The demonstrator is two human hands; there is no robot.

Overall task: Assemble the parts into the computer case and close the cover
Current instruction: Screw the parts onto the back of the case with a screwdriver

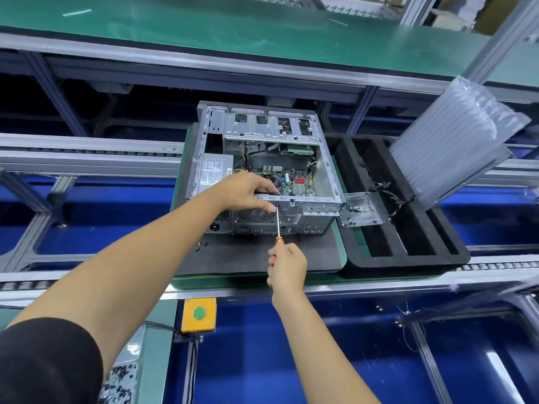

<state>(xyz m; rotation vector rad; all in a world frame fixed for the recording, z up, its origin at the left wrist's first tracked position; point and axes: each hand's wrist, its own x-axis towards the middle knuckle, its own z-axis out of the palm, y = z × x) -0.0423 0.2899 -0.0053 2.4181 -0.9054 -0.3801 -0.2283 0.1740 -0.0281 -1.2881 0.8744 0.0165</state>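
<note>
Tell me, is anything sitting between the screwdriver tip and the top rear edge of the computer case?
Nothing visible does. The screwdriver, held by the right hand, runs straight up to the rear edge of the computer case. The left hand grips that edge just beside the tip, its thumb alongside, not across it.

Black short sleeve (pixel 49 363) on left upper arm; forearms bare, both hands ungloved, no watch/rings seen.

Bright, even overhead light; soft glare streaks on the green upper shelf (pixel 204 21). Wide-angle bending curves the edges; corners look slightly blurred.
</note>
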